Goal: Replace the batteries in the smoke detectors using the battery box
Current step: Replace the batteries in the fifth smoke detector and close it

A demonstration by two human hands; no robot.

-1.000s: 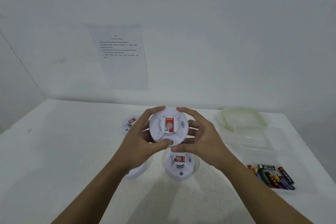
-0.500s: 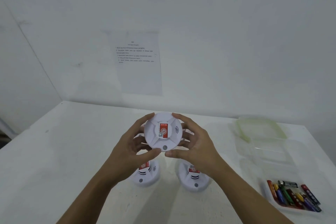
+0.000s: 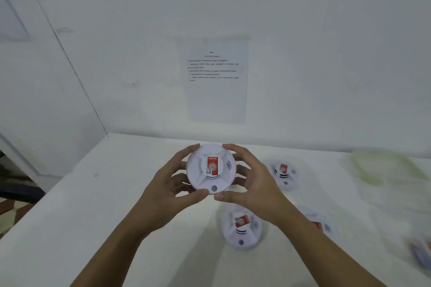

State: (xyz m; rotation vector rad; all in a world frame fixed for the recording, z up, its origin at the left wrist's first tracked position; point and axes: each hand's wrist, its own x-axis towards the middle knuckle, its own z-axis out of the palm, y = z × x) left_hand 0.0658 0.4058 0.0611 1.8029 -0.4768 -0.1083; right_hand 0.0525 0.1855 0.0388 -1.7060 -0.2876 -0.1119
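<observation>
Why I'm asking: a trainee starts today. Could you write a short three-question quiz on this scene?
1. True or false: the held smoke detector rests on the table.
2. How many other smoke detectors lie on the table? A one, B three, C five.
3. Which hands grip the held smoke detector?
Key: 1 false, it is held above the table. 2 B. 3 Both, left hand and right hand.
</observation>
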